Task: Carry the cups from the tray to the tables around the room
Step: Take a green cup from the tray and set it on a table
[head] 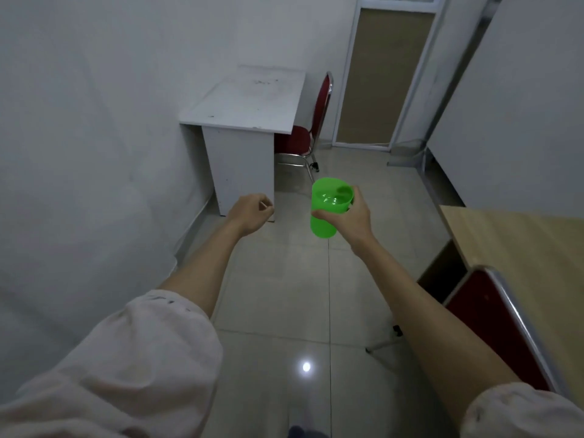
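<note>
A bright green plastic cup (324, 227) with clear liquid in it is held upright in front of me, above the tiled floor. My right hand (349, 218) is wrapped around its upper half from the right. My left hand (251, 213) is out to the left at the same height, its fingers curled into a loose fist with nothing in it. Ahead stands a white table (246, 102) against the left wall, its top bare. No tray is in view.
A red chair (311, 134) with chrome legs is tucked beside the white table. A wooden table (518, 245) and another red chair (502, 336) are at the right. A door (385, 74) stands at the back. Pale floor tiles (284, 295) lie between.
</note>
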